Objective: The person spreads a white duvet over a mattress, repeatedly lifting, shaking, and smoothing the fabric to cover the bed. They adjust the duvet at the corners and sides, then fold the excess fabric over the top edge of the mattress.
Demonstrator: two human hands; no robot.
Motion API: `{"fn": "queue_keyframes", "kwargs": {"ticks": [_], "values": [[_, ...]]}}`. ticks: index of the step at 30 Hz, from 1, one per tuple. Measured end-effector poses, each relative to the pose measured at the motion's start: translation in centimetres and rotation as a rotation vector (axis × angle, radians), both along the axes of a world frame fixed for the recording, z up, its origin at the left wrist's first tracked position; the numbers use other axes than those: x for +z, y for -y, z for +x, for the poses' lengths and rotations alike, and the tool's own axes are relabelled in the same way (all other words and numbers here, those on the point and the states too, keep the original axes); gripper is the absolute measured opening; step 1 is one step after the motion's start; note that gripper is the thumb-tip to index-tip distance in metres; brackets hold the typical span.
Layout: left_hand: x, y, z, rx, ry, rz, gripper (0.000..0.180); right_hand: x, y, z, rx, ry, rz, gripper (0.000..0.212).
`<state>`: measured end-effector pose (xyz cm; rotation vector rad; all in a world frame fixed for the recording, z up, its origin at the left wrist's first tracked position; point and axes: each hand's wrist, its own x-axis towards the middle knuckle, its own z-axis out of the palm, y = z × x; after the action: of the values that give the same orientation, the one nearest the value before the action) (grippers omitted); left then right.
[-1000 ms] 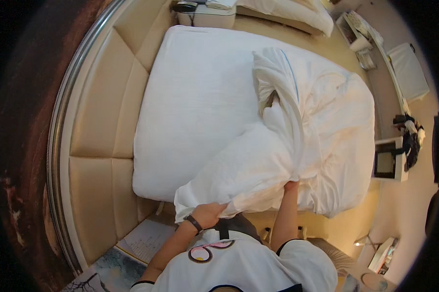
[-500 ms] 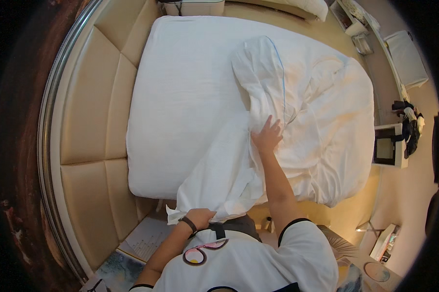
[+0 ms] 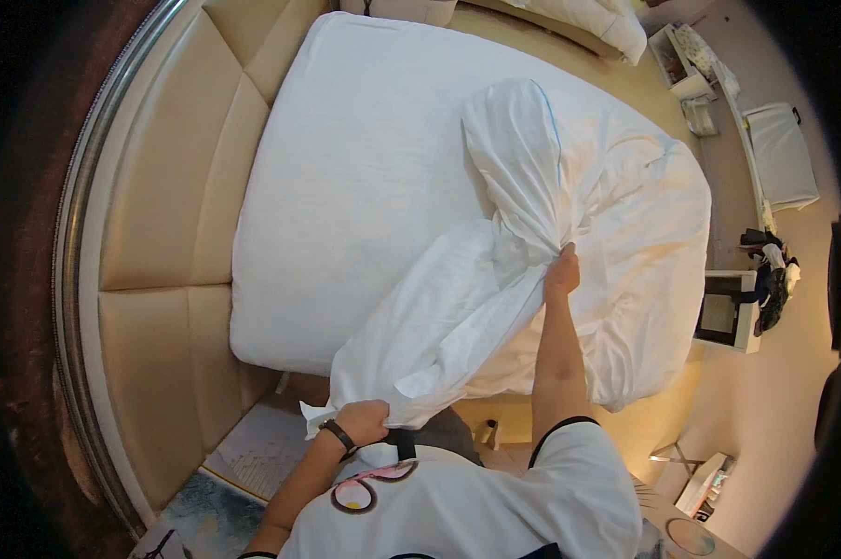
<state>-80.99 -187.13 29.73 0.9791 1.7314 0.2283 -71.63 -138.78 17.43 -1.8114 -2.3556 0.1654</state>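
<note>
A rumpled white duvet [image 3: 616, 298] is heaped over the right half of the bed, and a long fold of it reaches down toward my body. Near my waist my left hand [image 3: 360, 421], with a dark band at the wrist, is closed on the lower edge of that fold. My right hand [image 3: 563, 272] grips a bunch of the duvet at mid-bed, and creases fan out from its fist. Just beyond it stands a puffed-up part with a thin blue line along its edge. A smooth white fitted sheet [image 3: 346, 196] covers the mattress on the left.
A beige padded headboard [image 3: 164, 200] borders the bed on the left. Along the right wall are a shelf with a white case [image 3: 782, 154], dark items, and a white-framed stand [image 3: 748, 312]. Patterned surfaces lie beside me at lower left and right.
My right hand has gone from spread fingers on the duvet to a closed grip, slightly farther right. The cloth there is gathered into tighter creases. My left hand keeps its hold.
</note>
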Motion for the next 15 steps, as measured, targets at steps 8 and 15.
{"fn": "queue_keyframes", "kwargs": {"ticks": [8, 15], "values": [[0.7, -1.4, 0.4, -0.132, -0.078, 0.109, 0.016, -3.9, 0.2, 1.9, 0.700, 0.572, 0.200, 0.025], [0.1, -1.7, 0.4, -0.162, -0.097, 0.070, 0.017, -0.4, 3.1, -2.1, 0.476, 0.849, 0.008, 0.029]]}}
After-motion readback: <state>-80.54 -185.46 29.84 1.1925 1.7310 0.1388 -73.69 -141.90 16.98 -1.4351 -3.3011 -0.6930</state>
